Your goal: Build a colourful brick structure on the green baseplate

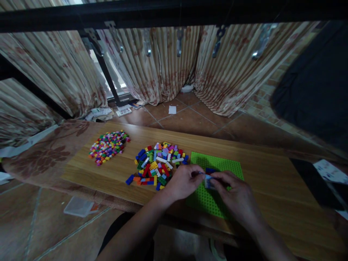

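At the far left of the worktop point(81, 170), a heap of small bricks point(108, 146) is set well apart from both hands. Next, a heap of larger bricks point(153, 166) is spread just beside the left hand point(186, 181), with its right side brought close to the green board point(205, 203). The left grip is pinched together on a pale piece point(208, 181), which is placed directly to the right of those fingertips and is held over the middle of the board. From the other side, the same piece is clamped by the right grip, so it is caught between the two hands, with neither clearly nearer. Its long axis cannot be told, as much of it is covered by fingers and blurred; whether the board is touched by it cannot be told either. Just behind the piece, a dark blue brick point(210, 170) is seen on the board. The board's right side is partly covered by the right hand point(239, 194), and its near edge is laid close to the worktop's front edge. Farther right, room for that hand is offered by a broad stretch of wood, bounded by a black item point(303, 177) at the end.
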A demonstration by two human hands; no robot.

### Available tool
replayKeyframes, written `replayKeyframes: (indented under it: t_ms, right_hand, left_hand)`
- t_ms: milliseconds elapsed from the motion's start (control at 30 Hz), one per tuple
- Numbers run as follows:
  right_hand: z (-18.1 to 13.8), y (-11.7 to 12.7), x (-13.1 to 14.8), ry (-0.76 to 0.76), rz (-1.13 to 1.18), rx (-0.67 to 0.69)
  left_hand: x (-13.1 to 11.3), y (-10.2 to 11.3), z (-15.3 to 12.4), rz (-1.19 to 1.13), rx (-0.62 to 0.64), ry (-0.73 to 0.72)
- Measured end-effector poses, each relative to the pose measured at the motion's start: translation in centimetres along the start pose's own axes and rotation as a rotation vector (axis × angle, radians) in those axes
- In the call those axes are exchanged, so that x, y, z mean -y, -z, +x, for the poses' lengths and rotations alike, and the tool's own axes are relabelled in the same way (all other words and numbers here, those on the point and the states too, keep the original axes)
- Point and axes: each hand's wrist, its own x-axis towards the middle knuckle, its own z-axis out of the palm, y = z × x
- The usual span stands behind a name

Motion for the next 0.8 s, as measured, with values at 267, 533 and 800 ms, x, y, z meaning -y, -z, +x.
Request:
replayKeyframes:
  t_ms: [267, 533, 800]
  right_hand:
    - [0.4, -0.4, 1.2, 0.035, -0.046, -0.035]
    - [1.5, 2.2, -1.2, -0.088, -0.154, -0.247]
    - [2.0, 4.1, -2.7, -0.231, -0.117, -0.365]
  left_hand:
    - [0.9, 6.6, -0.3, 0.073, 0.013, 0.002]
    - [1.3, 8.3, -0.9, 0.154, 0.041, 0.063]
    - [0.0, 5.3, -0.5, 0.061, 0.144, 0.023]
